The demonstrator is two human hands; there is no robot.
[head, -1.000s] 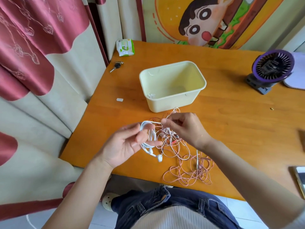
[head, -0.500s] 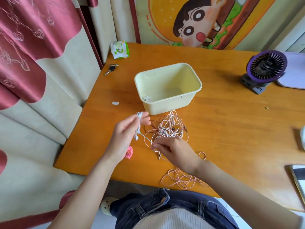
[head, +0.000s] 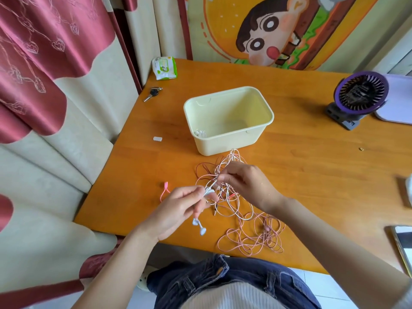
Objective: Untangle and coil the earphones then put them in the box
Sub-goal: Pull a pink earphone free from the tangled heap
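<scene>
- One cream box (head: 223, 146) stands open-topped in the middle of the counter (head: 312, 166), its long axis running from the left edge toward the far right corner.
- Inside the box, one small white coiled cord (head: 201, 133) lies in the near left corner; the rest of its floor is bare.
- Two hands work above the counter's near edge, just in front of the box.
- The left hand (head: 176, 210) pinches a bunched white earphone cord (head: 207, 192) between thumb and fingers.
- The bunch's long axis slants up from the left hand toward the box. Its two earbuds (head: 199, 226) hang down toward the near edge.
- The right hand (head: 245, 186) has its fingertips curled in a narrow pinch on the upper end of the same white cord.
- One loose tangle of pink cord (head: 252, 238) sprawls by the near edge. Pale and dark red strands are mixed in under the hands, and I cannot tell how many sets there are.
- One pink clip (head: 165, 190) lies left of the hands.
- One key (head: 152, 93) and one wipes packet (head: 165, 68) sit at the far left corner.
- One purple fan (head: 359, 94) stands near the right edge.
</scene>
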